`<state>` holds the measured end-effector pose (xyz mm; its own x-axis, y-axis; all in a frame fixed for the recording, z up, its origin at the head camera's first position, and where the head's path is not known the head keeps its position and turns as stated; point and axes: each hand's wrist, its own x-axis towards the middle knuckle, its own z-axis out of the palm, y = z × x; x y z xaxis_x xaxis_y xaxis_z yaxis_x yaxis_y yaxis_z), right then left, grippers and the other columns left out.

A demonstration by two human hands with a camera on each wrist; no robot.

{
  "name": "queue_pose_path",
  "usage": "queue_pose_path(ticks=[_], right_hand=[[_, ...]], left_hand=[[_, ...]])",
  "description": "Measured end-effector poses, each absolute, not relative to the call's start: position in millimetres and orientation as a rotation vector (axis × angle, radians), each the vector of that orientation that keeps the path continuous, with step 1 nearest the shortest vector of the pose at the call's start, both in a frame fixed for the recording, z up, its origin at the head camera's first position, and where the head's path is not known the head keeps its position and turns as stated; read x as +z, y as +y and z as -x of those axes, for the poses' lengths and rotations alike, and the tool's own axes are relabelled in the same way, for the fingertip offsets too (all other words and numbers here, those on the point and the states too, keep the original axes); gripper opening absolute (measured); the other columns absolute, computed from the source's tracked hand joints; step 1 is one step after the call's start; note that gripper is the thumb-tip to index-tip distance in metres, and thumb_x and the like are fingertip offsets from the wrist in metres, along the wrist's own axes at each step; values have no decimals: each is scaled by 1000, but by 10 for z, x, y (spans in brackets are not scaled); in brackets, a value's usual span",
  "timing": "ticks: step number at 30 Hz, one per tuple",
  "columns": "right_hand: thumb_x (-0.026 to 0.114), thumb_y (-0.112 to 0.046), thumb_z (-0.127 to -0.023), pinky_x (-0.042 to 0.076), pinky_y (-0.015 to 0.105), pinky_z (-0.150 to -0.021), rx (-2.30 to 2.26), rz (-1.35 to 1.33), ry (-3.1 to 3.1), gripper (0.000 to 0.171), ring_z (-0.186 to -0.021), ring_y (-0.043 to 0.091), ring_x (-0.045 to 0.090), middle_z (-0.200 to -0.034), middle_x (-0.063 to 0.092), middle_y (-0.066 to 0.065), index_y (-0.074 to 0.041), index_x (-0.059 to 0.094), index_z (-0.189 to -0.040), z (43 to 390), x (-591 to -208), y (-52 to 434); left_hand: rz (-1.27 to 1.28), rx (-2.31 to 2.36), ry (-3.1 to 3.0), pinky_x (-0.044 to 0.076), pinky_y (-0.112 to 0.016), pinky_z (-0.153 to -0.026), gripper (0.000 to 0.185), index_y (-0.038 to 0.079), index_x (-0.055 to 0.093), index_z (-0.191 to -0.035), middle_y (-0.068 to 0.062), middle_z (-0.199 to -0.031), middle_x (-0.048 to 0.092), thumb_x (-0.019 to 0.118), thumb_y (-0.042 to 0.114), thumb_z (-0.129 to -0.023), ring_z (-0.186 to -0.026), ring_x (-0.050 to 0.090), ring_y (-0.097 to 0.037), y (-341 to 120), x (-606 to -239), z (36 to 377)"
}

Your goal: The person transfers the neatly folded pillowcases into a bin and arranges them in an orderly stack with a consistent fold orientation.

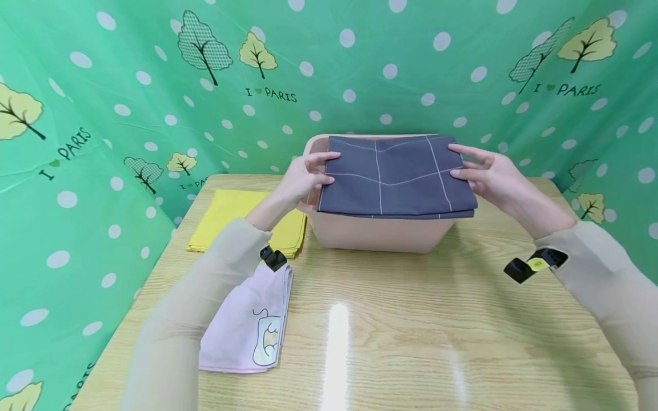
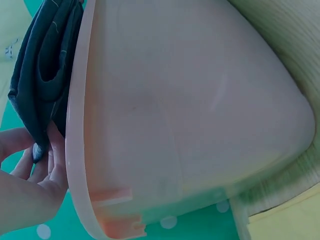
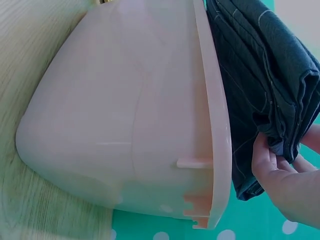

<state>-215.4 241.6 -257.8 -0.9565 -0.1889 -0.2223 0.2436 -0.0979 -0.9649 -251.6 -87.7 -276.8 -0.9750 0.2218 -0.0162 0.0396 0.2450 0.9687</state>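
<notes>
1. Pinching: the person's left hand [image 1: 309, 171] and right hand [image 1: 485, 171], thumbs and fingers closed on opposite ends of one dark folded cloth [image 1: 406, 191], above the pink tub [image 1: 375, 234].
2. Likely best: both ends level, every layer gripped, folds clear of the rim [image 2: 75, 110].
3. Count, near to far: one bench [image 1: 411, 319], one lilac cloth [image 1: 231, 337], one yellow cloth [image 1: 231, 214], one tub, one curtain [image 1: 360, 74].

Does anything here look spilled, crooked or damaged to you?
Nothing stands out. The pink bin stands upright, the dark cloth over it is folded, and the yellow cloth and lilac cloth lie folded on the table. No spill or damage shows.
</notes>
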Motion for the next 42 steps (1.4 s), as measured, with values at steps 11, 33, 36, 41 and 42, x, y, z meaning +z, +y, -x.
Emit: queue_pose_path(ticks=[11,33,36,41,42], right_hand=[[66,-8,-78,47,16,-77,-2050,-74,1949,71,-133,20,12,-148,-8,7,-24,32,-138,2327,-2555,2384],[60,-12,-83,43,14,-83,-1789,-162,2215,62,-133,16,13,-148,4,7,-28,33,-137,2552,-2604,2278],[60,-11,-83,39,20,-92,-1794,-161,2218,62,-133,15,12,-148,7,5,-27,32,-137,2566,-2617,2269],[58,-10,-84,34,27,-99,-1771,-157,2246,62,-133,17,16,-148,9,8,-26,32,-138,2597,-2648,2263],[58,-11,-84,34,27,-98,-1757,-158,2257,62,-132,18,18,-147,10,9,-26,32,-138,2600,-2653,2262]], left_hand=[[-296,1841,2365,39,-17,-47,51,11,54,-122,-1,-127,47,57,-12,-76,-65,49,-9,-859,-2723,2652],[-250,1714,2466,43,-17,-49,52,12,54,-122,8,-139,33,59,-11,-75,-89,52,-10,-884,-2794,2840],[-213,1684,2490,43,-18,-49,53,15,55,-122,6,-135,40,60,-10,-76,-72,52,-11,-882,-2799,2847],[-195,1673,2501,46,-23,-55,53,16,55,-122,4,-138,35,60,-10,-76,-83,52,-11,-870,-2819,2861],[-191,1674,2501,46,-24,-55,53,16,55,-122,3,-138,36,60,-10,-76,-81,52,-10,-865,-2823,2866]])
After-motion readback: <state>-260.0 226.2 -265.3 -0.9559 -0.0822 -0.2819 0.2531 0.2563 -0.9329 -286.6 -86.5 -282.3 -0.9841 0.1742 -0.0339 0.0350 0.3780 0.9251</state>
